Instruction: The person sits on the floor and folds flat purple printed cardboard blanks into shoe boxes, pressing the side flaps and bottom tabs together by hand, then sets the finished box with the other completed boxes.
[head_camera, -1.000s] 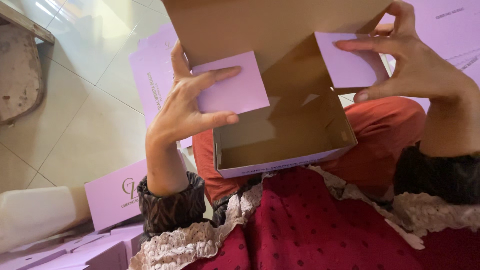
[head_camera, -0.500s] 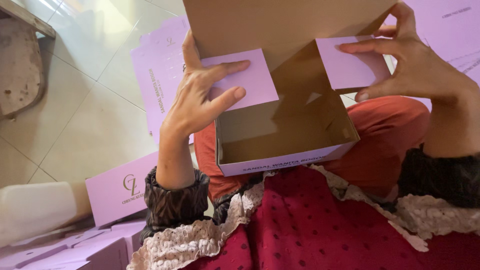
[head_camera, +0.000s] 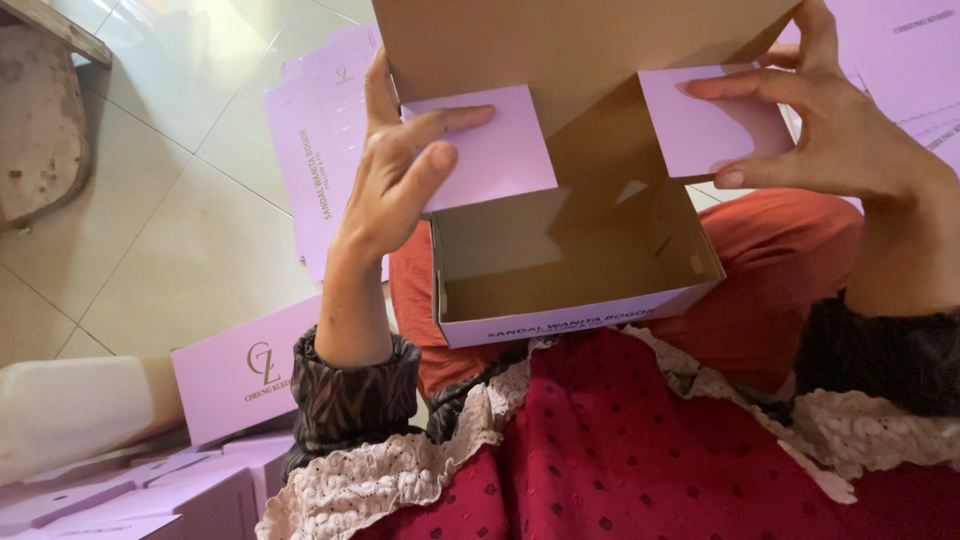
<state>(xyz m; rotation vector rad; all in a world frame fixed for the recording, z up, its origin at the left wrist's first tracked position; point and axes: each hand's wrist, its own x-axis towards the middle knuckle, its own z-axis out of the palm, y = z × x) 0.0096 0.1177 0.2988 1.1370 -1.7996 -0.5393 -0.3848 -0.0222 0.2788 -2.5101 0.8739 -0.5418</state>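
A lilac cardboard box (head_camera: 560, 322) with a plain brown inside rests open on my lap, its lid raised towards the top of the view. My left hand (head_camera: 400, 170) grips the lid's left side flap (head_camera: 495, 150), thumb behind it and fingers spread over its lilac face. My right hand (head_camera: 830, 130) pinches the right side flap (head_camera: 700, 120) between thumb and fingers. Both flaps are folded inwards over the box's empty inside.
Flat unfolded lilac box blanks (head_camera: 320, 140) lie on the tiled floor at left. Finished lilac boxes (head_camera: 240, 375) are stacked at lower left beside a white object (head_camera: 70, 405). A worn wooden piece (head_camera: 45, 110) sits at upper left. More lilac sheets (head_camera: 900, 60) lie at upper right.
The box has shifted slightly. My left hand has slid higher on the left flap and pressed it further inwards. My right hand keeps its hold on the right flap.
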